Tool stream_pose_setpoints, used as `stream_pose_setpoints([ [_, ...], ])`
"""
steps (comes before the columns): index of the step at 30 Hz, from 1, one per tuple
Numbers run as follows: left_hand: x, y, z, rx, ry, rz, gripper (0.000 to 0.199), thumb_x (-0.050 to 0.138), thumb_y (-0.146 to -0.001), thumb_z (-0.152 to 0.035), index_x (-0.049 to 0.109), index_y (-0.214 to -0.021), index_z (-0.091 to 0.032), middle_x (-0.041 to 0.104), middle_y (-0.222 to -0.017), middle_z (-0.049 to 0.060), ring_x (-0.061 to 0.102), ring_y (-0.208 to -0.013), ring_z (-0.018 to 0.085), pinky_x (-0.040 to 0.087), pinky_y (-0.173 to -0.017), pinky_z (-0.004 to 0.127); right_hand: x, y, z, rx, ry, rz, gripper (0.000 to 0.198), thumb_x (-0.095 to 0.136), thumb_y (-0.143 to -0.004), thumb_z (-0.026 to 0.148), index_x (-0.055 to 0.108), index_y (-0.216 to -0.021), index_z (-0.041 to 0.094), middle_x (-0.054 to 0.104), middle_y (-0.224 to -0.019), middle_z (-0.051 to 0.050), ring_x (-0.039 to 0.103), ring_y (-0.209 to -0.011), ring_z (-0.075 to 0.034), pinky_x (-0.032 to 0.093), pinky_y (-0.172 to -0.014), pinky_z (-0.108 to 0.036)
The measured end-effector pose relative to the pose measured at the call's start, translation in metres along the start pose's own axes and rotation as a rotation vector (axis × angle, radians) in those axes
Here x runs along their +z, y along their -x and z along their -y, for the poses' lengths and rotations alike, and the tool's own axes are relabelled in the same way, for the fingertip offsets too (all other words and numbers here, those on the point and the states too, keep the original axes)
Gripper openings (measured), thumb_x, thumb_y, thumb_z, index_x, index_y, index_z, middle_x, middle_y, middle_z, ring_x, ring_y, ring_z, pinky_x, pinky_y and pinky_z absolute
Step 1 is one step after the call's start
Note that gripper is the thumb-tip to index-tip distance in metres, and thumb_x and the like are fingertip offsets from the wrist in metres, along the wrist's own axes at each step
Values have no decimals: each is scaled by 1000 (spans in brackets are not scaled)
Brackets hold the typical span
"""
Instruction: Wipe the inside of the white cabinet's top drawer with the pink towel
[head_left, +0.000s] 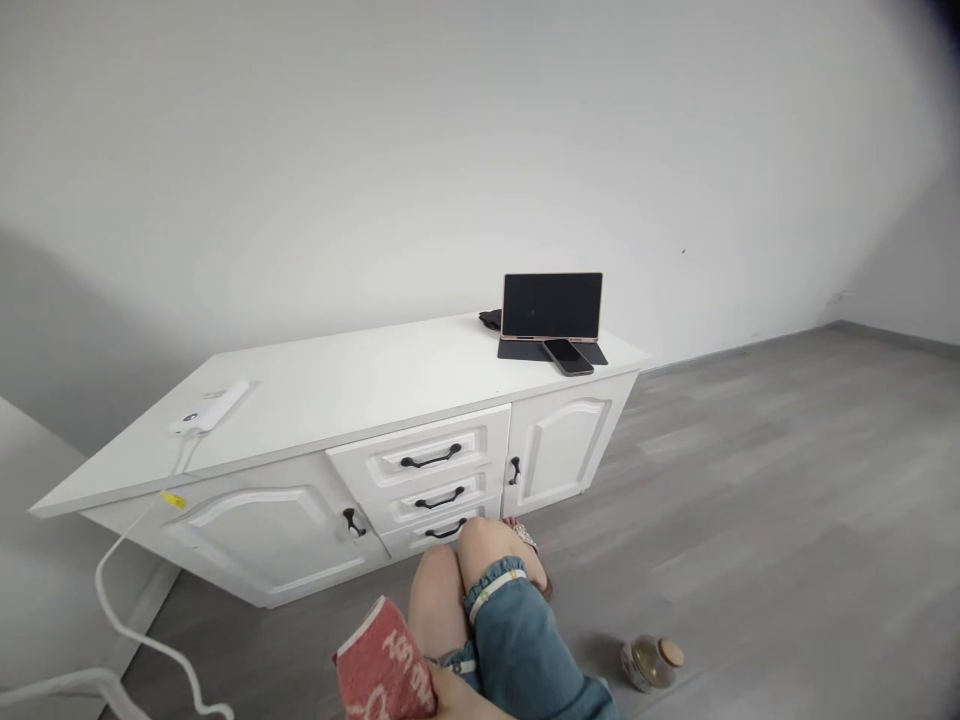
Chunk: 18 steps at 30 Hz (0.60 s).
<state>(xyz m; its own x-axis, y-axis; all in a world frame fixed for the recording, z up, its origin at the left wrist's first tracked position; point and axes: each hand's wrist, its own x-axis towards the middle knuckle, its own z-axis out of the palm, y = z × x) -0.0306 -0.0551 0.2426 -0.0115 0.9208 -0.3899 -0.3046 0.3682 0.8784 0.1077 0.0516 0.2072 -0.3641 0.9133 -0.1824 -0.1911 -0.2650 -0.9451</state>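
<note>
My right hand (457, 697), as it seems from the angle, grips one red cloth (386, 660) with white lettering; my left hand is out of sight, so I cannot tell how it is held. Counting the clock from the hand in view, the cloth sticks out toward 10 o'clock, beside my two legs (439, 600). If my grip loosened, it could slip to the floor (720, 550).

At 3 o'clock one glass jar (643, 664) with one round lid (671, 653) sits on the floor; a careless foot could knock it over. One white cable (112, 615) loops between 9 and 10, running up to one white gadget (217, 405) near 11 on the worktop (360, 370); a snag could drag the gadget off.

Under the worktop I count three drawers (450, 440), two doors (255, 540) and five black handles (441, 497).

At 1 o'clock stand one tablet (551, 305) and, before it, one phone (568, 357), near enough the front edge that a bump could tip it down. One black bundle (491, 319) lies behind the tablet.
</note>
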Motion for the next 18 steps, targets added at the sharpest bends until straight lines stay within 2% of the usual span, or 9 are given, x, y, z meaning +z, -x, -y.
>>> stream_pose_setpoints([
  [3,11,-21,6,-7,0,19,50,74,-69,-32,56,-110,-52,71,-111,-5,50,-129,38,51,-97,53,-13,-14,3,9,21,-43,35,79,-50,46,73,-82,34,71,-73,6,67,-96,-28,55,-72,-36],
  [7,22,-29,24,-31,8,37,62,81,-61,-33,56,-115,-51,71,-115,-2,53,-125,41,53,-96,54,-25,-5,-2,40,37,-48,36,78,-50,48,74,-83,34,69,-68,5,68,-92,-28,55,-70,-36],
  [9,29,-33,32,-37,13,42,58,81,-62,-34,58,-113,-49,72,-113,-1,54,-125,40,53,-95,53,-29,-1,-4,56,50,-54,32,78,-49,44,74,-79,33,69,-66,5,68,-89,-29,55,-68,-37],
  [13,45,-44,40,-34,20,41,36,77,-67,-37,63,-99,-46,75,-103,-4,50,-129,37,52,-96,50,-29,-1,-5,123,96,-132,25,79,-48,37,73,-72,31,69,-67,4,66,-90,-33,54,-67,-40],
  [15,46,-40,45,-37,21,33,34,78,-67,-36,64,-96,-47,75,-102,-5,50,-130,36,52,-96,47,-30,-1,-7,123,87,-181,25,79,-49,35,73,-73,31,71,-73,4,65,-95,-34,54,-68,-40],
  [18,33,-14,55,-54,18,14,40,80,-65,-38,64,-100,-47,74,-109,-4,51,-128,35,52,-98,46,-39,7,-9,62,29,-221,31,78,-51,36,73,-81,34,73,-88,6,62,-106,-34,54,-74,-40],
])
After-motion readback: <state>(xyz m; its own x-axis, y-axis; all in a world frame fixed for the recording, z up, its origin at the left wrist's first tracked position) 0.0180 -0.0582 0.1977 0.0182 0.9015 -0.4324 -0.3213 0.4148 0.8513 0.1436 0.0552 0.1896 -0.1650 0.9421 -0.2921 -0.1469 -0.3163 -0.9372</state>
